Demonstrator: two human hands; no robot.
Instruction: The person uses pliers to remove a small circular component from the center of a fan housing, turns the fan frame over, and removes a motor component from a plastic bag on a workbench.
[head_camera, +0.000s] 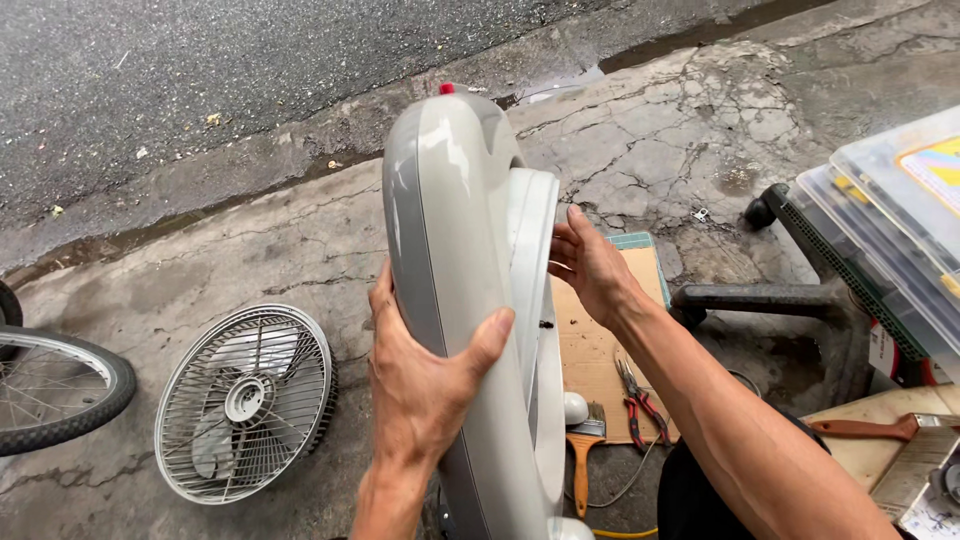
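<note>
Head view: grey fan housing stands upright at centre, long axis twelve to six. Left hand clamps its near edge at seven o'clock; right hand, fingers spread, presses its white panel at three o'clock.

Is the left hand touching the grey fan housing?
Touching. The head view shows the left hand wrapped around the housing, thumb pressed on its front edge.
</note>
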